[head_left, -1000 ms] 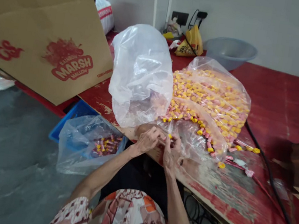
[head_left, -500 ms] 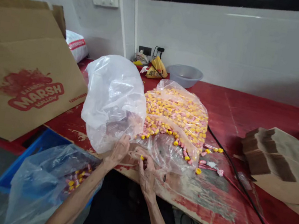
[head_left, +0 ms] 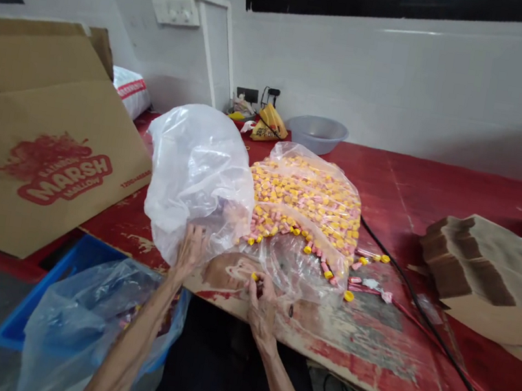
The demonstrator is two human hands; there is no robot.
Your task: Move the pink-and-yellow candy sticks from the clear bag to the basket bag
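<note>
My left hand (head_left: pixel 190 251) rests against the lower front of a puffed-up white plastic bag (head_left: pixel 197 160), fingers stretched upward and apart on the film. What this bag holds is mostly hidden. Over the worn table edge, my right hand (head_left: pixel 263 304) is closed, with a small yellow-capped piece (head_left: pixel 255 277) showing at its fingertips. Whether more pieces lie in that palm is hard to see. Just beyond it, a clear plastic bag (head_left: pixel 292 148) lies on its side, full of small pink tubes with yellow caps (head_left: pixel 305 195); some spill toward its mouth.
A blue crate (head_left: pixel 21 323) lined with clear plastic stands below on the left, holding similar pieces. A printed cardboard box (head_left: pixel 58 106) leans at left. A black cable (head_left: pixel 405 282) crosses the red table (head_left: pixel 390 182) near stacked brown cardboard (head_left: pixel 489 275). A grey basin (head_left: pixel 318 135) sits behind.
My left hand has moved left and slightly up along the white bag, away from my right hand. My right hand has shifted slightly right, keeping the yellow-capped piece.
</note>
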